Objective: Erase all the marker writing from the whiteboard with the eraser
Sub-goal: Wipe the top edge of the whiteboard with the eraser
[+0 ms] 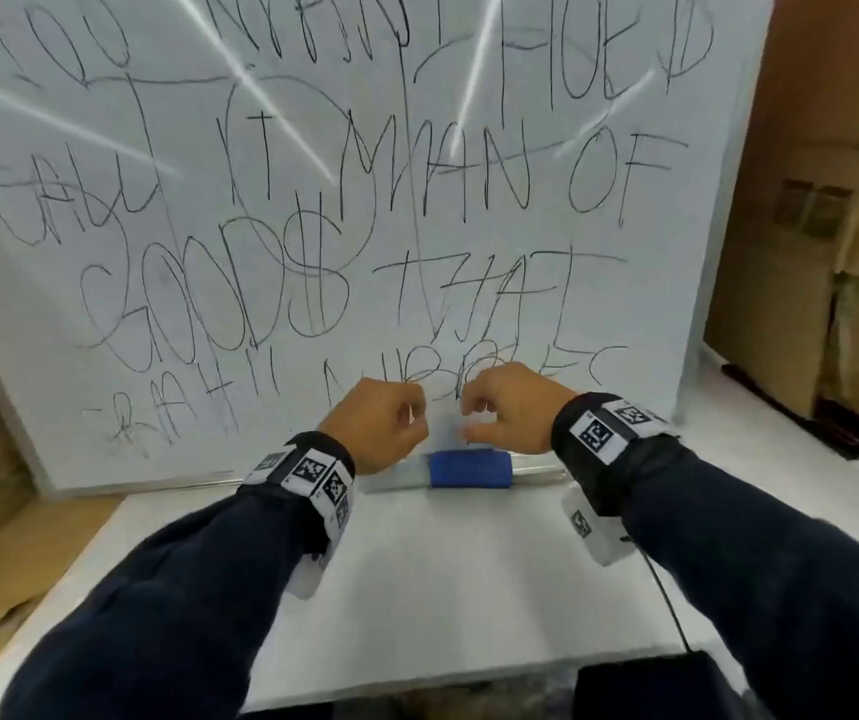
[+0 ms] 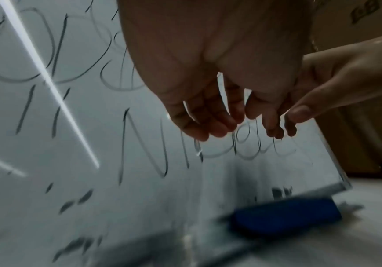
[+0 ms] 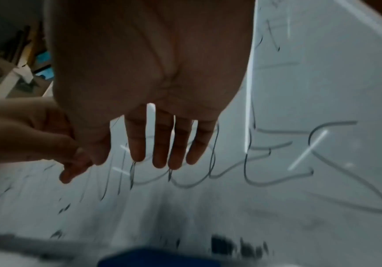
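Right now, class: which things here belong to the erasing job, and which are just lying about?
For the job:
whiteboard with its writing
blue eraser
left hand, right hand, both empty above the eraser

Lying about:
cardboard boxes
white table

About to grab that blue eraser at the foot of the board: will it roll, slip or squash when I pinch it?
The blue eraser looks blocky with flat sides, so it will probably stay put rather than roll. Its small size suggests that it is light. It lies against the bottom edge of the whiteboard, so a push may slide it along there. Neither the left hand nor the right hand touches it.
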`<state>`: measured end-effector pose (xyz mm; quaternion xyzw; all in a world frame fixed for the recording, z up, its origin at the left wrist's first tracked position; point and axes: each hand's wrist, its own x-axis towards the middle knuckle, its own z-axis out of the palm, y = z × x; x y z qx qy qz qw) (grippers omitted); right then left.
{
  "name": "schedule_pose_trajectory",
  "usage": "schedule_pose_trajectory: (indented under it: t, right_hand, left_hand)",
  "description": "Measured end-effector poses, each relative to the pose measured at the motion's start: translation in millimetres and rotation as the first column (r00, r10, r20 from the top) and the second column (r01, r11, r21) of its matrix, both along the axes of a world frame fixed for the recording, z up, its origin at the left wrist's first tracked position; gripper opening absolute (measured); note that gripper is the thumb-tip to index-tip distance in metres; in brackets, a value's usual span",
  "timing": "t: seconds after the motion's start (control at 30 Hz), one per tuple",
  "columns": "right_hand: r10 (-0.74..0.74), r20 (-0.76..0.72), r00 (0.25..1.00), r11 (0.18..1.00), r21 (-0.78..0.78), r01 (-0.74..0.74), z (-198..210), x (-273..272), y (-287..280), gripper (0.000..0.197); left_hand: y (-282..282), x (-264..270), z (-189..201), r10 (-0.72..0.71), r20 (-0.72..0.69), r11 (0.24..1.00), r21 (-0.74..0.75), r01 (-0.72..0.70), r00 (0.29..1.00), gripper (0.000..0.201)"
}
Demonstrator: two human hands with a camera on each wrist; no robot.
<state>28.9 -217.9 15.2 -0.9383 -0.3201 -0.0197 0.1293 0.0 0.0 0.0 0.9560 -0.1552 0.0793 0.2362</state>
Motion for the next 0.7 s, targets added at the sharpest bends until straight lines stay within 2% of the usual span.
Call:
schedule_pose_trajectory:
  t: [0.07,0.13,0.23,0.3,0.47,0.7]
  right_hand:
    - [-0.017,-0.067,0.998,0.992,-0.126,0.008,-18.3,-0.2,11.2,0.038]
    - [-0.042,-0.122,0.992,0.970,-0.241,0.011,-35.7,-4.0,22.2,0.038]
    - [-0.066,-0.159,0.985,0.943,-0.334,0.010,-55.0,0.8,33.3,0.037]
    - [-0.068,-0.145,0.987,0.937,-0.349,0.014,-64.1,6.6,40.0,0.032]
    - [-0.069,-0.108,0.992,0.926,-0.377,0.023,-76.0,23.4,49.3,0.022]
    - [-0.119,-0.036,0.992,0.897,-0.432,0.092,-73.4,8.0,57.5,0.028]
  left_hand:
    - [9.0,1.2,-21.3,0.018,-0.175,0.994,0.105,0.001,0.984,0.012]
    - [18.9,-2.4,-43.5,0.056,-0.355,0.966,0.257,0.040,0.933,0.038]
    - [28.6,-10.0,-64.7,0.099,-0.421,0.900,0.424,0.099,0.902,0.079]
    - [33.0,-16.2,-77.4,0.118,-0.448,0.901,0.424,0.094,0.886,0.090]
    - [36.1,-28.7,-92.4,0.154,-0.513,0.949,0.314,0.018,0.844,0.085]
    - [31.5,-38.2,-84.1,0.176,-0.534,0.945,0.328,0.011,0.827,0.084]
